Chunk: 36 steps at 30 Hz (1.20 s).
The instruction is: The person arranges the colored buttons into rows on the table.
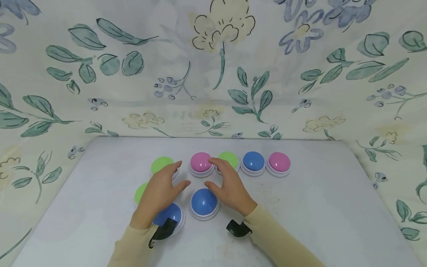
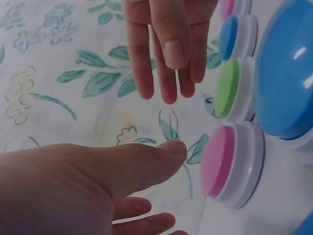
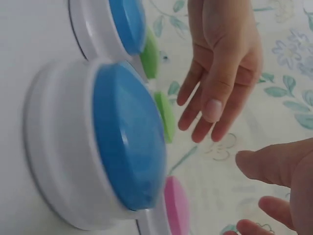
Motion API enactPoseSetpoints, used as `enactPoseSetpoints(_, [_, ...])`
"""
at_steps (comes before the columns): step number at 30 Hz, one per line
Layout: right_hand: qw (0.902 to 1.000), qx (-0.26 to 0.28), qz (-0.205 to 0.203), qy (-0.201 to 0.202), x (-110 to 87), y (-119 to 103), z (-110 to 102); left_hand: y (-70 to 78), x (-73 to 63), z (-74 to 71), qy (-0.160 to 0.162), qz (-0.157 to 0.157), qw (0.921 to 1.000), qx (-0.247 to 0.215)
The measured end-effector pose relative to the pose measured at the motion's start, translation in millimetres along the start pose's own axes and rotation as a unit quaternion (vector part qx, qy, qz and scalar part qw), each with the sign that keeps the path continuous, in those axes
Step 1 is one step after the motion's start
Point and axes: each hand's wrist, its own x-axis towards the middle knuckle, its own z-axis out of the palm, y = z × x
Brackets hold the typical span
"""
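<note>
Both hands hover over a white table, holding nothing, fingers relaxed and thumbs toward each other. My left hand partly covers a green push button behind it, another green button at its outer side and a blue button under its wrist. My right hand is above and right of the front blue button, its fingertips overlapping the rear pink button and green button in the head view. The left wrist view shows the right hand facing the left thumb.
Farther right in the back row are a blue button and a pink button, all domes on round white bases. Floral cloth rises behind the white table and along its sides. Black straps hang at the wrists.
</note>
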Motion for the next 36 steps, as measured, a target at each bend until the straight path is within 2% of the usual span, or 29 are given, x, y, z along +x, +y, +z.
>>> enactPoseSetpoints(6, [0.9993, 0.035, 0.000, 0.015, -16.4, 4.2, 5.4, -3.7, -12.4, 3.6, 0.015, 0.026, 0.9995, 0.002])
enactPoseSetpoints(11, [0.9970, 0.075, 0.001, 0.019, -26.1, 10.0, 11.9, -8.3, -22.2, 6.2, 0.019, 0.035, 0.9992, 0.001])
enactPoseSetpoints(19, [0.9945, 0.092, 0.032, -0.036, -45.0, 13.1, 19.2, -12.9, -39.7, 19.0, -0.009, 0.043, 0.9990, -0.009])
enactPoseSetpoints(21, [0.9936, 0.096, 0.036, -0.046, -48.3, 13.3, 20.7, -14.9, -43.1, 22.1, -0.014, 0.053, 0.9984, -0.015])
enactPoseSetpoints(28, [0.9905, 0.114, 0.058, -0.049, -57.2, 18.7, 22.2, -16.6, -50.6, 33.3, -0.028, 0.081, 0.9961, -0.023])
enactPoseSetpoints(36, [0.9894, 0.114, 0.061, -0.066, -64.6, 24.4, 22.3, -15.5, -53.1, 41.2, -0.020, 0.106, 0.9941, 0.008])
